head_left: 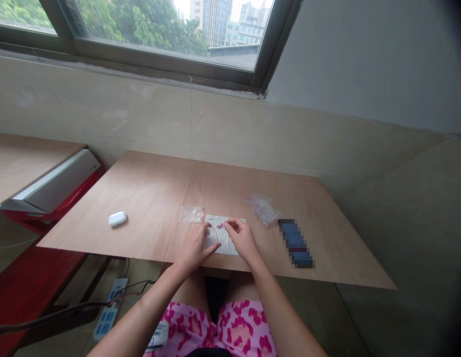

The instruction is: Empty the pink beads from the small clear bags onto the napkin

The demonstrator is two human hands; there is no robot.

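My left hand [198, 247] pinches a thin pink-red cord loop [217, 235] above a white sheet [223, 242] lying on the plywood table [148, 208]. My right hand [242, 239] sits at the sheet's other side, fingertips bunched close to a scatter of small red beads [220, 226]. Whatever those fingertips may hold is too small to make out. Just beyond my left hand lies a small clear plastic bag [191, 214]. Further right is a second clear bag [263, 209] with pink contents.
A white earbud case [117, 218] lies on the tabletop at left, and a blurred blue object [294, 243] lies at right. Beyond the table's far edge stands a wall [103, 114]. A red-framed desk [36, 277] stands at left, and a power strip [110, 307] lies on the floor below.
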